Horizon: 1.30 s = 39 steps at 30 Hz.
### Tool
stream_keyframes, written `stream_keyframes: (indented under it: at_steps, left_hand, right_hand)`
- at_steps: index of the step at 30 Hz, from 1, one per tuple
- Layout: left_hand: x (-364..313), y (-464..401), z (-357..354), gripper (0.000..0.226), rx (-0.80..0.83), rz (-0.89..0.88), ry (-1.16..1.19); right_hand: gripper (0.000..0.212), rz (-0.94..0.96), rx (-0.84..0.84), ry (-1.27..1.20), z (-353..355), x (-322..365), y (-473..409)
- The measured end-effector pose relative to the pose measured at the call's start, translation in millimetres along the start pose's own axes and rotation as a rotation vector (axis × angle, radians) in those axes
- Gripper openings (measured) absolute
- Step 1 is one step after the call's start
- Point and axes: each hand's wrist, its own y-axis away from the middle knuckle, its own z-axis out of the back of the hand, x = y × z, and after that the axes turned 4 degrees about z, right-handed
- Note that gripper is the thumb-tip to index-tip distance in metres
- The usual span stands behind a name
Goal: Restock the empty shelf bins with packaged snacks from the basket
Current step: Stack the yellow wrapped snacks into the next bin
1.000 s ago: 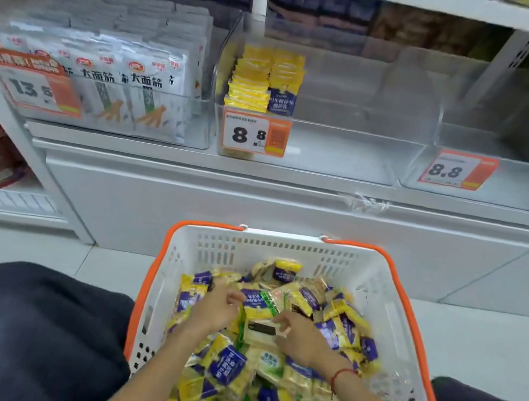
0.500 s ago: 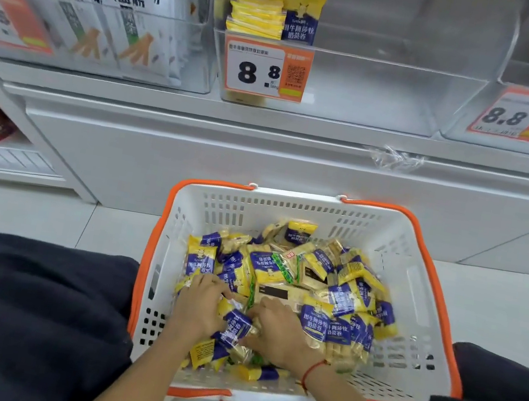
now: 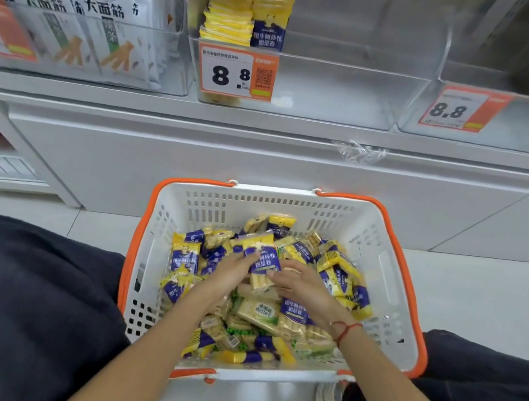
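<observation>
Crinkly yellow-and-blue plastic is what both hands close on: the left hand (image 3: 233,273) and the right hand (image 3: 303,284) pinch one yellow-and-blue wrapped snack packet (image 3: 262,258) between them, raised just above the loose heap in the white slotted plastic basket with orange rim (image 3: 391,289). A sound lift likely means gripping by the packet's edges, not crushing the wafers, and squaring it upright to match the short row already standing in the clear plastic shelf bin with the 8.8 price tag (image 3: 342,91), whose right side lies bare.
</observation>
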Motion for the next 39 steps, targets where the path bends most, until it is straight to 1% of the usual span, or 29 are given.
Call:
stream_keyframes:
  at_steps: [2,3,4,5,6,7,8,9,10,13,15,16,17,19,20,21,22,24,26,28,30,31,32,33,34,35,37,38,39]
  left_hand:
    - [-3.7,-1.0,-4.5,0.037,-0.001,-0.029,0.081]
    - [-2.8,-3.4,-5.7,0.036,-0.015,-0.041,0.13]
    - [-1.5,-4.9,-5.7,0.032,-0.024,-0.041,0.175]
    - [-0.4,-4.8,-5.2,0.028,-0.025,-0.03,0.216]
    - [0.8,-5.2,-5.4,0.029,-0.027,-0.005,0.236]
    - [1.4,-5.1,-5.7,0.044,-0.026,0.039,0.257]
    - [4.3,-7.0,-4.7,0.055,-0.016,0.069,0.269]
    - [8.2,-10.4,-4.2,0.058,-0.012,0.084,0.273]
    - [9.9,-10.5,-4.2,0.056,-0.013,0.097,0.251]
    - [16.3,-11.0,-2.6,0.036,0.001,0.098,0.195]
    - [21.5,-12.5,0.9,0.053,-0.028,0.111,0.154]
    - [23.4,-14.8,2.8,0.056,-0.033,0.123,0.132]
    - [24.8,-16.1,4.3,0.056,-0.044,0.135,0.126]
    - [26.0,-18.3,6.1,0.056,-0.052,0.167,0.149]
    - [26.8,-19.4,5.9,0.055,-0.045,0.185,0.171]
    - [26.5,-18.6,4.5,0.051,-0.037,0.191,0.196]
    - [25.2,-17.5,3.0,0.045,-0.02,0.191,0.229]
    - [20.2,-14.5,-0.3,0.032,0.018,0.179,0.339]
    - [15.9,-12.1,-3.1,0.021,0.011,0.173,0.385]
    - [17.0,-13.4,-2.3,0.015,0.016,0.157,0.34]
    - [22.8,-16.4,0.6,0.017,0.032,0.17,0.305]
    - [23.1,-14.9,2.2,0.022,0.032,0.173,0.294]
    - [23.5,-14.8,3.7,0.033,0.024,0.176,0.29]
    - [25.6,-18.1,5.1,0.051,0.023,0.179,0.298]
    - [28.6,-23.6,6.5,0.068,0.029,0.18,0.329]
    - [37.4,-38.2,7.9,0.08,0.026,0.168,0.347]
    - [43.7,-52.7,9.8,0.088,0.042,0.156,0.38]
    - [35.0,-43.6,9.6,0.088,0.047,0.161,0.389]
    - [25.9,-34.0,7.1,0.08,0.054,0.166,0.399]
  right_hand:
    - [0.03,-0.02,0.074,0.054,14.0,9.2,-1.3]
    - [0.024,-0.045,0.073,0.102,20.2,12.0,-2.2]
    - [0.013,-0.082,0.027,0.21,26.1,11.0,-3.3]
    - [0.003,-0.127,-0.024,0.389,31.5,8.7,-3.5]
    - [0.02,-0.166,-0.063,0.626,36.2,1.2,-5.2]
    - [0.034,-0.221,-0.054,0.856,38.3,-9.9,-6.0]
    - [0.041,-0.262,-0.017,1.001,35.8,-19.2,-3.0]
    - [0.043,-0.29,0.01,1.066,31.7,-29.1,0.3]
    - [0.042,-0.3,0.015,1.069,27.0,-38.6,2.4]
    - [0.034,-0.271,-0.061,0.921,21.9,-45.7,-0.1]
    - [0.04,-0.25,-0.053,0.814,26.7,-39.6,-8.4]
    - [0.038,-0.237,-0.032,0.762,29.1,-32.5,-10.2]
    - [0.029,-0.216,-0.012,0.675,31.8,-25.1,-10.9]
    - [0.005,-0.174,0.008,0.376,37.2,-11.5,-9.1]
    - [0.006,-0.153,0.01,0.218,36.9,-4.6,-6.1]
    - [0.009,-0.139,0.014,0.113,34.1,0.9,-4.6]
    - [0.013,-0.118,0.016,0.079,28.6,4.8,-4.7]
    - [0.018,-0.045,-0.002,0.157,11.5,7.8,-8.0]
    - [0.021,0.056,-0.059,0.258,-7.6,4.5,-12.8]
    - [0.023,0.166,-0.103,0.385,-21.8,0.5,-15.2]
    - [0.024,0.234,-0.106,0.51,-31.0,-0.4,-15.1]
    - [0.026,0.237,-0.089,0.537,-32.6,0.8,-16.3]
    - [0.027,0.226,-0.059,0.541,-32.2,2.0,-18.1]
    - [0.027,0.207,-0.034,0.538,-29.4,4.2,-19.6]
    - [0.026,0.198,-0.046,0.544,-24.0,5.8,-21.0]
    - [0.024,0.199,-0.113,0.567,-15.0,7.3,-23.2]
    - [0.024,0.2,-0.357,0.696,11.4,7.5,-27.5]
    - [0.031,0.187,-0.466,0.799,27.1,5.5,-28.2]
    - [0.045,0.158,-0.509,0.933,43.5,1.5,-30.0]
